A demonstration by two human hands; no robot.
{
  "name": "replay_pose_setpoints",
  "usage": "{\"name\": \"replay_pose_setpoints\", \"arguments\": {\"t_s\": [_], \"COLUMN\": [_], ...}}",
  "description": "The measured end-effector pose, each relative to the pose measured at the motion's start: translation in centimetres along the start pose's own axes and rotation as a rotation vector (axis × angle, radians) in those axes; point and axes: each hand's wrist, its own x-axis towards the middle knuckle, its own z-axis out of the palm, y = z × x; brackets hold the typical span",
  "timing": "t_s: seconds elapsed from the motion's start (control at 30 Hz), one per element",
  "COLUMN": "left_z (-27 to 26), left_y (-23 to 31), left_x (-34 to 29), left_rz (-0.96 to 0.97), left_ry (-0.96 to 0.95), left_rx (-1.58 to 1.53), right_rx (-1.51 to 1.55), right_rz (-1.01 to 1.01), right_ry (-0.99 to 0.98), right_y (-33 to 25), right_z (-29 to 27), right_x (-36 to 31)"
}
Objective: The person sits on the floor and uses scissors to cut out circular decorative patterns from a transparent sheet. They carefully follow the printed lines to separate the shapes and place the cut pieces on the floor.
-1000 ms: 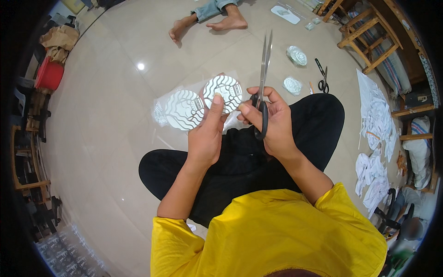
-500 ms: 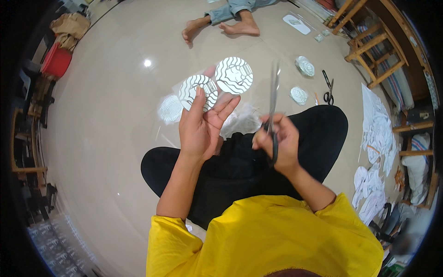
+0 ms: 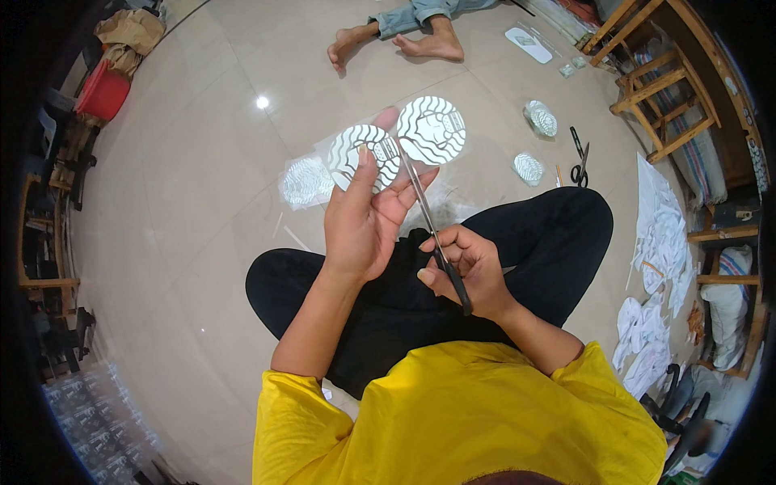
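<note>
My left hand (image 3: 362,218) holds up a clear plastic sheet bearing two round silver stickers. Its thumb presses on the left sticker (image 3: 356,166), while fingers support the sheet from behind. The right sticker (image 3: 432,131) stands out beyond the fingertips. Long scissors (image 3: 422,198) with a black handle are in my right hand (image 3: 469,267), fingers closed about the grips. Their blades reach up to the strip between the two stickers; whether they are cutting I cannot tell. On the floor left of my left hand lies another patterned silver sheet (image 3: 307,181).
Two stacks of round silver pieces, one farther (image 3: 541,119) and one nearer (image 3: 528,168), lie to the right by another pair of scissors (image 3: 579,158). Another person's bare feet (image 3: 432,47) are ahead. White scraps (image 3: 659,234) and a wooden stool (image 3: 663,97) line the right; a red container (image 3: 103,90) stands left.
The scissors have swung from upright to slanting up-left, their blades now between the two stickers. My left hand has shifted slightly right with the sheet.
</note>
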Motion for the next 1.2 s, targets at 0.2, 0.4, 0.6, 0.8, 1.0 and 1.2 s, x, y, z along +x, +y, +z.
{"name": "replay_pose_setpoints", "arguments": {"t_s": [0.2,0.4,0.6,0.8,1.0,1.2], "left_z": [0.2,0.3,0.4,0.7,0.3,0.5], "left_y": [-0.5,-0.6,-0.7,-0.8,-0.6,-0.6], "left_x": [-0.3,-0.4,-0.5,-0.7,-0.6,-0.6], "left_rz": [0.012,0.002,0.006,0.017,-0.008,-0.016], "left_ry": [-0.021,-0.030,-0.034,-0.013,-0.044,-0.041], "left_rx": [0.018,0.020,0.026,0.086,0.027,0.023], "right_rx": [-0.020,-0.020,-0.036,-0.037,-0.005,-0.034], "right_rz": [-0.011,-0.022,-0.038,-0.028,-0.002,0.021], "right_ry": [-0.011,-0.005,-0.018,-0.003,0.004,0.009], "right_y": [-0.2,-0.4,-0.5,-0.7,-0.9,-1.1], "right_z": [-0.2,-0.2,-0.3,-0.4,-0.2,-0.3], "right_x": [0.1,0.1,0.1,0.0,-0.1,-0.2]}}
